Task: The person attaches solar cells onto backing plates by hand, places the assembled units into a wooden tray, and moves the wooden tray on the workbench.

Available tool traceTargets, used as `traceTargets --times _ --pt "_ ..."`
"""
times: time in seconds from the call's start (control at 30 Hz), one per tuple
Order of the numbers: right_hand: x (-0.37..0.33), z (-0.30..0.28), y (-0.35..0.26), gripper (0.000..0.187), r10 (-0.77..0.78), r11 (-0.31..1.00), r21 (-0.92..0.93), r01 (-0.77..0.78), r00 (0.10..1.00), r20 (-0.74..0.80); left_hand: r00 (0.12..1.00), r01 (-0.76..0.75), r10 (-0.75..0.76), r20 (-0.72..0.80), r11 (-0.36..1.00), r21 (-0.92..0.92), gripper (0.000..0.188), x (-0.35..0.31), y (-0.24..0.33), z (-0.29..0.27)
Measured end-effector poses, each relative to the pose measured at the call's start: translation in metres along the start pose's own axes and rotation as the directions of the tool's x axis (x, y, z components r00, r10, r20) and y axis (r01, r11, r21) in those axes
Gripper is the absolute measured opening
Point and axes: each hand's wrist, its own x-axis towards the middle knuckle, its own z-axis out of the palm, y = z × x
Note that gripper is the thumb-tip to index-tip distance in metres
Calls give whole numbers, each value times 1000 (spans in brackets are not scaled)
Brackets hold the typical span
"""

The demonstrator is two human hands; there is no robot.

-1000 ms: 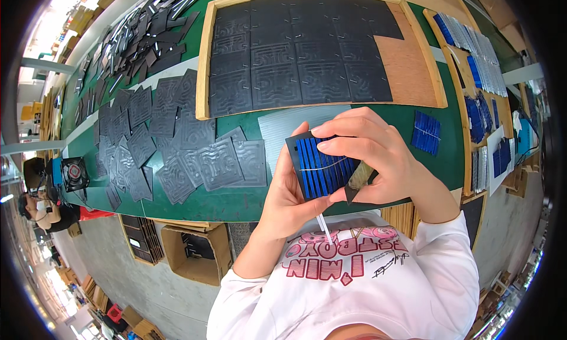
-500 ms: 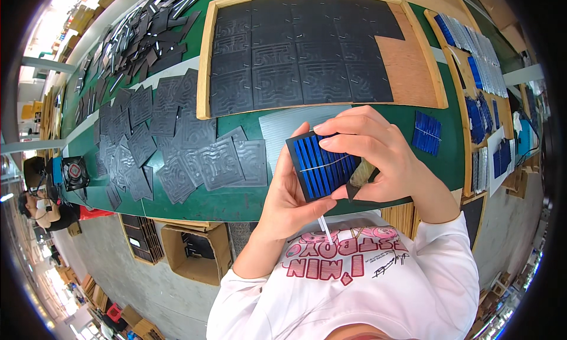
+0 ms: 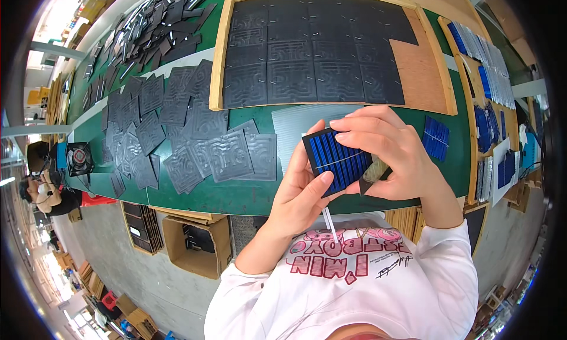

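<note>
Over the front edge of the green table, a small blue-striped solar panel [image 3: 339, 163] with a black border and a pale wire across it is held tilted. My left hand [image 3: 292, 201] grips its left side, thumb on the face and fingers behind. My right hand [image 3: 398, 154] has its fingertips on the panel's top right edge and its thumb by the lower right corner. Within that curled hand sits a small tool [image 3: 374, 171] with a yellowish wrapped handle and a dark pointed end, partly hidden. Two white cords [image 3: 329, 225] hang below the panel.
Black embossed squares [image 3: 229, 156] overlap on the left, behind them a heap of dark strips [image 3: 159, 33]. A wooden frame [image 3: 217, 74] holds rows of black squares. Blue cells [image 3: 436, 137] lie right, near a wooden rack [image 3: 471, 104]. A small fan [image 3: 79, 157] stands far left.
My left thumb has moved up from the panel's lower edge onto its face. The view has shifted slightly; both hands still hold the panel in nearly the same place.
</note>
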Motion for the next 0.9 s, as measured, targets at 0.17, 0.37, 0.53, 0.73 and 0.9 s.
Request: traceTargets --times 0.17,0.37,0.53,0.73,0.9 --pt "-2 -4 -2 75 170 962 229 -151 983 -66 991 -36 36 -131 999 0 70 2 -1 7" --pt "-16 12 10 54 278 853 474 -220 959 -55 987 -61 59 -151 998 -9 70 5 -2 5" --pt "-15 15 10 46 267 877 425 -222 963 -47 985 -51 54 -161 998 20 69 6 -3 4" --pt "-17 18 12 44 319 854 435 -286 948 -1 984 -52 59 -171 998 41 67 6 -3 3" --pt "-15 17 9 45 341 850 429 -306 940 -4 982 -61 68 -177 997 42 67 7 -3 3"
